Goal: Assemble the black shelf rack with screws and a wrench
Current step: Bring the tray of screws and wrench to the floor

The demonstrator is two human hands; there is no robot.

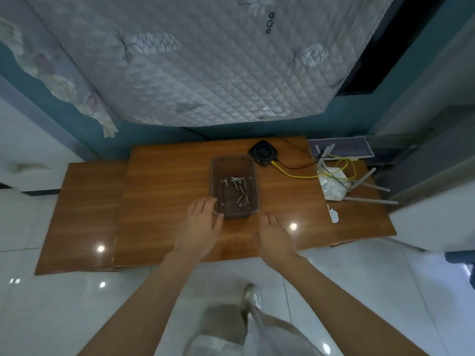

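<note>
A lower wooden board point(84, 214) adjoins the wooden table point(167, 196) at its 9 o'clock side; a quilted cover point(205, 60) hangs behind the table at 12 o'clock.

The left hand point(199, 224) lies flat and spread over the table, its fingers straight; the fingertips touch the clear plastic tray point(213, 176) at the tray's 7 o'clock corner, gripping nothing.

The tray sits near the table's middle, long side running 12 to 6 o'clock; inside it lie loose screws point(241, 194), scattered from the centre toward 5 o'clock, with a few small nuts at 10 o'clock; the small wrench point(236, 179) lies flat at the 12 o'clock end of the heap, touching the screws.

The right hand point(275, 237) hovers over the table at the tray's 5 o'clock, fingers relaxed and apart, holding nothing; whether it touches the wood cannot be told; the 2 hands are apart, 1 at each near corner of the tray.

A black square device point(262, 152) sits just beside the tray's 1 o'clock corner; a yellow cable point(295, 174) runs from it toward 3 o'clock to a white router point(332, 186) with grey antennas at the table's 3 o'clock edge.
</note>
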